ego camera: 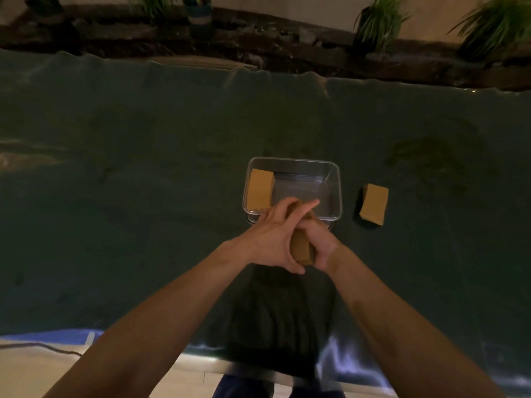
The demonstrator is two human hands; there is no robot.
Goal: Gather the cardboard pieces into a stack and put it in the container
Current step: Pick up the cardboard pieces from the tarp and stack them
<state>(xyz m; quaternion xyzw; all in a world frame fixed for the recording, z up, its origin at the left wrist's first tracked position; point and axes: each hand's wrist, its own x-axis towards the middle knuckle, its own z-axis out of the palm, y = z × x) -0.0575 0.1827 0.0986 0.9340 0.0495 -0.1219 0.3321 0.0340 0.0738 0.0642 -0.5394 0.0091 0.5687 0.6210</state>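
I had both hands together just in front of the container (336,179), above the dark green cover of the worktop (143,168). My left hand (270,239) and my right hand (319,239) pressed a stack of cardboard pieces (301,249) between them. My left fingers (307,206) lay stretched across the top of the stack and reached over the container's near rim, while my right fingers were curled shut around its right side. Only the near end of the stack showed between my palms.

The container was clear and rectangular, and it sat on the worktop. A second cardboard stack (260,189) lay inside it against the left wall. A third cardboard stack (373,203) lay on the cover to the right of the container, apart from it. Potted plants (376,21) stood along the far edge beyond the worktop.
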